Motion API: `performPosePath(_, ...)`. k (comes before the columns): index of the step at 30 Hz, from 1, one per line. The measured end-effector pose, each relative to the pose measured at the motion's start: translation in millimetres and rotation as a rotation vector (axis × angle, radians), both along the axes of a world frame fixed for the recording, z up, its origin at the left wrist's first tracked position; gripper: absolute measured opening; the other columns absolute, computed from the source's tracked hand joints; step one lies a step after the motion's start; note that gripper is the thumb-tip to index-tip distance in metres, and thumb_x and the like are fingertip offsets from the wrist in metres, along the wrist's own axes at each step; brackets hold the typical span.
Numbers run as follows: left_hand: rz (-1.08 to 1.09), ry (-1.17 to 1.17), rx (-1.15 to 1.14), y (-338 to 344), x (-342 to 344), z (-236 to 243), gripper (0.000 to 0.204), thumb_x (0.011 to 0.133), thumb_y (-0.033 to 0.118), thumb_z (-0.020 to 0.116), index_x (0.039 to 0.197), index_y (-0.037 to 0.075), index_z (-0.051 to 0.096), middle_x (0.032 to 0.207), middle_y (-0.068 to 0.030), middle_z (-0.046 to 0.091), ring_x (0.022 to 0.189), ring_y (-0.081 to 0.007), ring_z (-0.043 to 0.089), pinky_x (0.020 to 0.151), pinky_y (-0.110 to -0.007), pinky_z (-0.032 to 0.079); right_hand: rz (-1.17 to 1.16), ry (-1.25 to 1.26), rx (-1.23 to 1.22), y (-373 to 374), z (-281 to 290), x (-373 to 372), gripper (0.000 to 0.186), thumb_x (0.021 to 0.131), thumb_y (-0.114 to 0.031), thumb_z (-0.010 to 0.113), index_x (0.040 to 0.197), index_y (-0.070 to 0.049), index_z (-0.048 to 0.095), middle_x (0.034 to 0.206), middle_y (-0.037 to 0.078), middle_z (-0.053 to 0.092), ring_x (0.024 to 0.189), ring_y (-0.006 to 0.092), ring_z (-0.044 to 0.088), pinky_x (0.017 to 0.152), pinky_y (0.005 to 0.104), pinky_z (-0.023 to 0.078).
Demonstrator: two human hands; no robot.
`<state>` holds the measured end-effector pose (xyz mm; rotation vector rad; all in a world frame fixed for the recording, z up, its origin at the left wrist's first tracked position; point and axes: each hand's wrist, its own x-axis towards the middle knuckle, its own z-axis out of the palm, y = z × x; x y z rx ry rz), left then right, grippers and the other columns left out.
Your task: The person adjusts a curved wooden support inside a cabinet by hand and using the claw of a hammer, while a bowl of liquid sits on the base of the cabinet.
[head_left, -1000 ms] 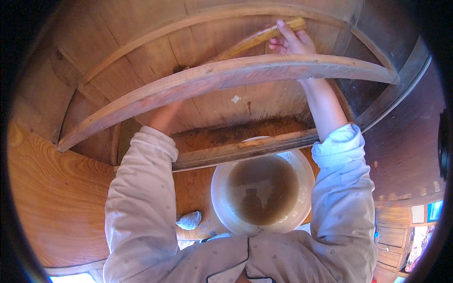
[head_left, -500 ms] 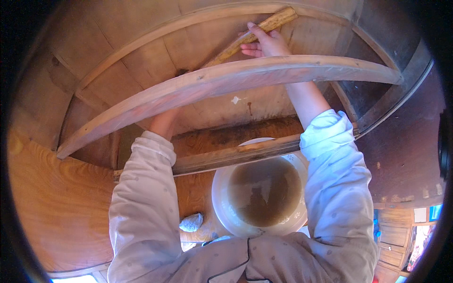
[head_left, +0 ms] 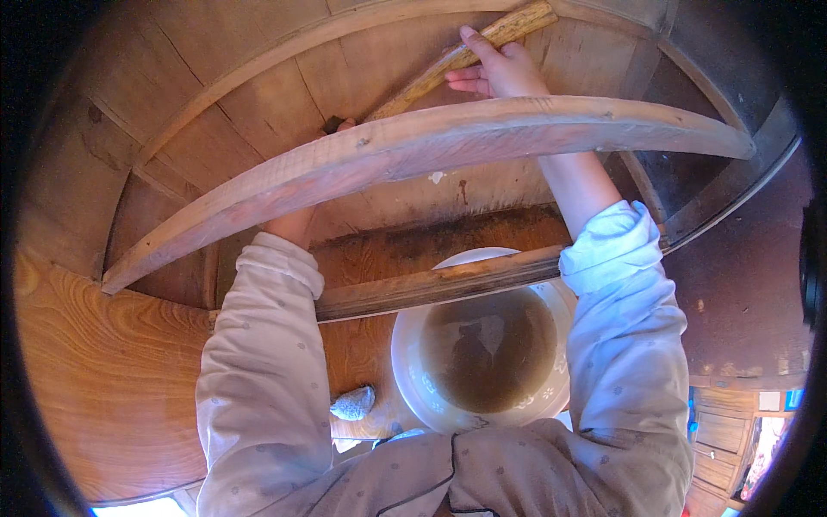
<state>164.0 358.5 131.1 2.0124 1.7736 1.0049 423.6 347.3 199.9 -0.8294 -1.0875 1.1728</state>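
My right hand (head_left: 510,72) grips a yellowish wooden slat (head_left: 420,84) near its upper end, thumb over the top edge. The slat slants down to the left against the planked inner wall. A curved wooden rail (head_left: 422,142) crosses in front and covers its lower end. Behind that rail lies most of my left hand (head_left: 345,126). Only bent fingertips show over the edge, beside the slat's lower part, with a small dark thing (head_left: 332,124) next to them. What they hold is hidden.
A white basin (head_left: 407,379) of murky brown water stands below, between my forearms. A straight wooden edge bar (head_left: 431,286) runs over its far rim. A crumpled grey cloth (head_left: 353,402) lies left of the basin. Wooden cabinets (head_left: 722,435) stand at the lower right.
My left fingertips now show above the curved rail. My right hand and the slat sit slightly farther right and up in the picture, and the whole view has shifted a little.
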Motion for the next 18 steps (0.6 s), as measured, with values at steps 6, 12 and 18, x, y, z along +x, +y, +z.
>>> performPosePath(6,0.004,-0.008,-0.006,1,2,1,0.047,0.083,0.038,0.061,0.110,0.000,0.053,0.097,-0.0195,0.060,0.092,-0.0333,0.056,0.081,-0.041,0.045,-0.043,-0.080,-0.047,0,4,0,0.047,0.084,-0.033,0.065,0.106,0.005,0.044,0.091,0.017,0.060,0.069,0.0223,0.065,0.064,0.0311,0.058)
performPosePath(12,0.020,-0.006,-0.010,1,-3,5,0.047,0.083,0.038,0.061,0.110,0.000,0.054,0.097,-0.0198,0.060,0.093,-0.0336,0.056,0.081,-0.042,0.045,-0.098,-0.095,-0.019,-5,3,-4,0.053,0.085,-0.040,0.062,0.105,0.006,0.046,0.090,0.016,0.060,0.070,0.0228,0.065,0.063,0.0304,0.057)
performPosePath(18,0.036,-0.010,0.008,-4,-8,2,0.048,0.083,0.038,0.061,0.110,0.000,0.054,0.098,-0.0201,0.060,0.093,-0.0339,0.056,0.082,-0.042,0.045,-0.160,-0.187,0.026,-4,1,-4,0.053,0.091,-0.050,0.045,0.097,0.001,0.055,0.090,0.013,0.061,0.064,0.0210,0.062,0.056,0.0306,0.054)
